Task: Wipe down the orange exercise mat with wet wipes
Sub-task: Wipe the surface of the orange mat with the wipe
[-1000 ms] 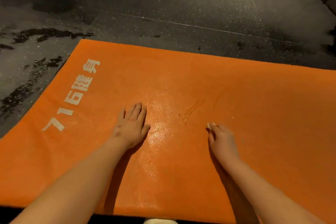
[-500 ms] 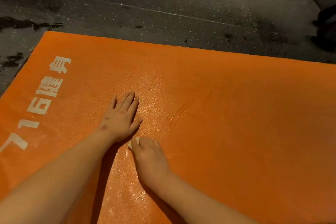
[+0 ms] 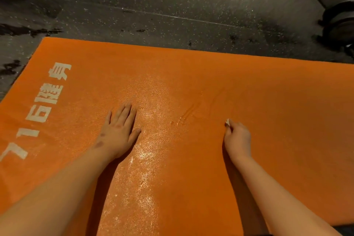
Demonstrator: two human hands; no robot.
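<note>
The orange exercise mat (image 3: 268, 86) lies flat on the floor and fills most of the view, with white lettering along its left end. My left hand (image 3: 118, 132) rests palm down on it, fingers straight and together. To the right, my right hand (image 3: 238, 140) presses on the mat with its fingers curled round a white wet wipe (image 3: 228, 122), of which only a small tip shows past the fingers. A wet, shiny streak (image 3: 153, 120) runs down the mat between my hands.
Dark speckled rubber floor (image 3: 172, 5) surrounds the mat, with wet patches at the left. A dumbbell or weight rack (image 3: 339, 17) stands at the upper right, just beyond the mat's far edge.
My right hand, with the wipe, swept left until it was beside my left hand, then back out to the right. The left hand stayed planted.
</note>
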